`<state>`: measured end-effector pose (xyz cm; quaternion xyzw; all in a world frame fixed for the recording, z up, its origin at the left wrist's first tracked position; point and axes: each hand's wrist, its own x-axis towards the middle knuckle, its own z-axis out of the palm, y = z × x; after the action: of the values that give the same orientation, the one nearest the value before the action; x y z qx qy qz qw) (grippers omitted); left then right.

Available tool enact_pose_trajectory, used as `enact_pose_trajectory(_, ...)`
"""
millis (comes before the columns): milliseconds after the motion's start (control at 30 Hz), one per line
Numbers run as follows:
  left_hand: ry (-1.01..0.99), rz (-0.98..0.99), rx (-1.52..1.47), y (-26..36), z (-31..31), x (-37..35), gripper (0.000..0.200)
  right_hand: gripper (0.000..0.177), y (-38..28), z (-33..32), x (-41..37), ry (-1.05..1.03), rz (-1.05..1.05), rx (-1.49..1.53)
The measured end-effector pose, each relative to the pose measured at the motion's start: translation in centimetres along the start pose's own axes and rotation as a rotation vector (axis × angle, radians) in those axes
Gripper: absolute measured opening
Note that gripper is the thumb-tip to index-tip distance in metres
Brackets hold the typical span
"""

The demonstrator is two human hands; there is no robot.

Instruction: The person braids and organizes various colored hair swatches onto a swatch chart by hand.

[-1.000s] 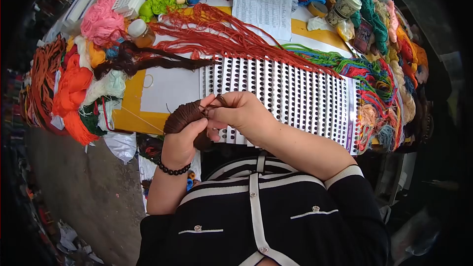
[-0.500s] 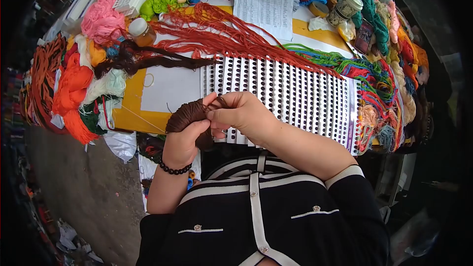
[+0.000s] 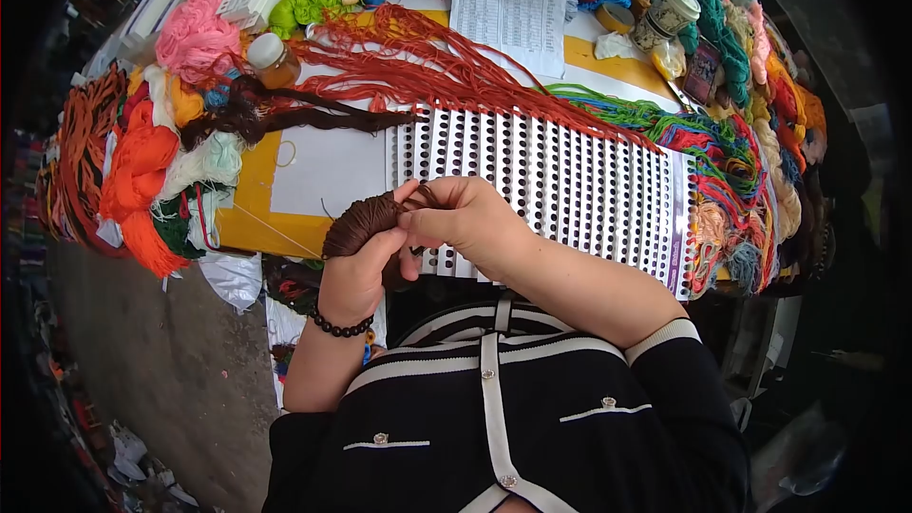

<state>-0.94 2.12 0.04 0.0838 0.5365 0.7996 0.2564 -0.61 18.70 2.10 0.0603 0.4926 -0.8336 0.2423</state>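
A bundle of dark brown thread (image 3: 364, 225) sits in my left hand (image 3: 359, 275), whose fingers are closed round it. My right hand (image 3: 467, 217) meets it at the bundle's right end, its thumb and forefinger pinching a small loop of the same brown thread. Both hands are over the near left edge of a white card with rows of punched holes (image 3: 560, 190). Red threads (image 3: 446, 76) run along the card's far edge, and a dark brown strand (image 3: 313, 118) reaches its far left corner.
A lidded jar (image 3: 274, 61) stands behind the dark strand. Pink yarn (image 3: 201, 30) and orange yarn (image 3: 142, 163) lie at the left. A printed sheet (image 3: 509, 5) is at the back, a patterned cup (image 3: 667, 15) at back right, multicoloured threads (image 3: 727, 147) at right.
The brown bundle and my left hand have shifted very slightly, and the fingers under the bundle have drawn in a little. My right hand keeps its pinch in nearly the same place.
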Motion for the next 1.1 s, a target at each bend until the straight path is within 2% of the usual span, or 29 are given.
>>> enact_pose_trajectory(67, 0.121, 0.007, -0.092, -0.1, 0.5, -0.1, 0.036, 0.006, 0.5, -0.3, 0.0, -0.056, -0.038, 0.075)
enact_pose_trajectory(100, 0.12, 0.014, -0.092, 0.0, 0.6, -0.2, 0.036, 0.006, 0.9, -0.6, 0.0, -0.059, -0.041, 0.07)
enact_pose_trajectory(167, 0.204, 0.046, -0.106, 0.0, 0.7, -0.5, 0.032, 0.009, 1.2, -1.1, 0.0, 0.152, -0.52, -0.82)
enact_pose_trajectory(200, 0.201, 0.053, -0.105, 0.1, 0.5, -0.8, 0.032, 0.009, 1.0, -1.2, 0.1, 0.15, -0.527, -0.824)
enact_pose_trajectory(267, 0.27, -0.01, -0.314, 0.6, -1.1, -1.6, 0.031, 0.01, 0.1, -1.4, 0.6, 0.236, -0.573, -0.488)
enact_pose_trajectory(300, 0.086, -0.021, -0.628, 0.8, -2.7, -1.9, 0.033, 0.007, -2.0, -1.6, 0.0, 0.116, -0.307, -0.061)
enact_pose_trajectory(333, -0.089, 0.06, -0.769, 1.4, -4.0, -2.3, 0.034, 0.01, -4.1, -1.9, -0.5, -0.014, -0.171, 0.276)
enact_pose_trajectory(367, -0.044, 0.125, -0.797, 2.1, -6.2, -3.6, 0.036, 0.014, -6.5, -2.0, -1.8, -0.109, -0.154, 0.419)
enact_pose_trajectory(400, 0.011, 0.07, -1.185, 3.3, -8.5, -4.9, 0.037, 0.016, -8.6, -2.3, -3.3, -0.227, -0.285, 0.369)
enact_pose_trajectory(433, -0.053, 0.098, -1.106, 3.8, -11.0, -5.6, 0.038, 0.015, -9.9, -2.7, -4.9, -0.326, -0.368, 0.551)
enact_pose_trajectory(467, -0.117, 0.148, -1.132, 4.0, -14.0, -6.5, 0.037, 0.013, -11.0, -3.0, -6.4, -0.336, -0.411, 0.617)
enact_pose_trajectory(500, 0.013, 0.23, -1.059, 3.9, -16.1, -7.6, 0.037, 0.011, -11.7, -3.5, -7.8, -0.259, -0.479, 0.586)
enact_pose_trajectory(567, 0.212, 0.264, -1.041, 3.0, -21.2, -10.0, 0.035, 0.012, -12.1, -7.1, -9.4, -0.142, -0.495, 0.459)
enact_pose_trajectory(633, 0.284, 0.271, -0.996, 0.9, -27.8, -12.3, 0.034, 0.014, -12.5, -12.0, -10.7, 0.178, -0.457, 0.368)
enact_pose_trajectory(700, 0.627, 0.263, -0.869, -0.3, -31.8, -14.5, 0.03, 0.009, -13.4, -16.3, -12.3, 0.521, -0.498, 0.204)
enact_pose_trajectory(733, 0.627, 0.258, -0.87, -0.5, -33.6, -15.5, 0.03, 0.012, -14.4, -18.9, -13.5, 0.661, -0.521, 0.092)
enact_pose_trajectory(767, 0.861, 0.28, -0.78, -0.6, -35.1, -16.3, 0.028, 0.014, -15.5, -22.0, -15.1, 0.626, -0.543, 0.129)
enact_pose_trajectory(800, 1.091, 0.302, -0.679, -0.8, -35.9, -16.6, 0.026, 0.015, -17.1, -23.0, -16.3, 0.859, -0.582, 0.126)
enact_pose_trajectory(833, 1.089, 0.296, -0.679, -0.7, -35.8, -16.7, 0.026, 0.015, -18.6, -26.6, -18.4, 0.875, -0.64, 0.046)
enact_pose_trajectory(867, 1.25, 0.301, -0.523, -0.2, -35.8, -16.9, 0.024, 0.014, -20.4, -27.1, -19.9, 0.933, -0.734, -0.025)
enact_pose_trajectory(900, 1.404, 0.303, -0.359, 0.5, -35.6, -17.0, 0.023, 0.014, -22.2, -29.8, -22.0, 1.166, -0.814, -0.202)
enact_pose_trajectory(933, 1.403, 0.299, -0.357, 1.5, -33.8, -16.4, 0.023, 0.015, -23.4, -30.3, -23.6, 1.352, -0.946, -0.508)
enact_pose_trajectory(967, 1.403, 0.216, -0.222, 2.4, -30.6, -15.1, 0.023, 0.015, -24.2, -30.5, -24.8, 1.466, -1.045, -0.737)
enact_pose_trajectory(1000, 1.397, 0.134, -0.087, 2.9, -28.7, -14.0, 0.023, 0.02, -24.0, -26.5, -23.3, 1.564, -1.062, -0.871)
enact_pose_trajectory(1067, 1.055, 0.037, -0.229, 2.4, -26.9, -11.7, 0.021, 0.023, -21.9, -19.1, -18.3, 1.339, -1.052, -0.859)
enact_pose_trajectory(1100, 0.903, -0.004, -0.356, 2.8, -23.0, -9.2, 0.022, 0.021, -20.7, -18.8, -16.9, 1.189, -0.902, -1.071)
